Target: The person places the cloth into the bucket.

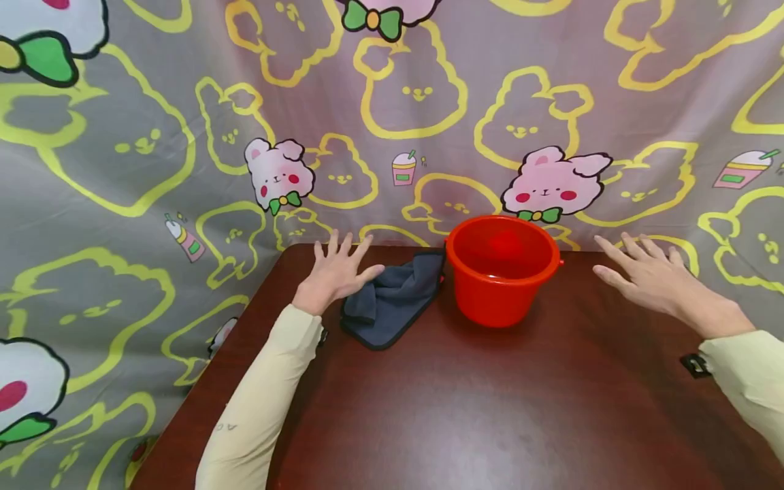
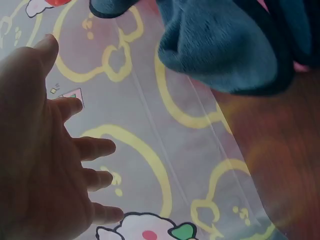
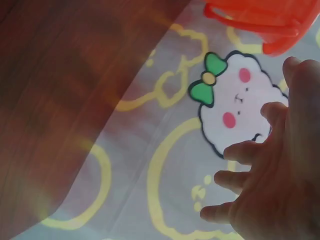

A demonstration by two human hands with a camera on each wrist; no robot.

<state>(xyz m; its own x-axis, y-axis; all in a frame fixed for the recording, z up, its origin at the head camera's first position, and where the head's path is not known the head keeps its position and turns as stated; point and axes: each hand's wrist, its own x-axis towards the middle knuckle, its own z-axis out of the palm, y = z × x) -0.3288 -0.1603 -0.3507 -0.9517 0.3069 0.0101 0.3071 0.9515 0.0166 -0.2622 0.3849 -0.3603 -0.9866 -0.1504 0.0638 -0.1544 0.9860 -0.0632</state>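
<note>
One dark table (image 1: 441, 408) is filling the lower frame

Left of centre, the left hand (image 1: 333, 272) is hovering near a crumpled grey-blue cloth (image 1: 392, 303), the right hand (image 1: 658, 279) at right, their fingers standing apart. Beside the cloth, right of centre, a red bucket (image 1: 493, 299) is standing. Behind, I'm seeing a printed curtain (image 1: 331, 102) hanging.

On the far part of the surface (image 1: 441, 401), a cloth (image 1: 392, 303) lies just left of a bucket (image 1: 495, 303), with a fabric backdrop (image 1: 343, 122) behind both.
</note>
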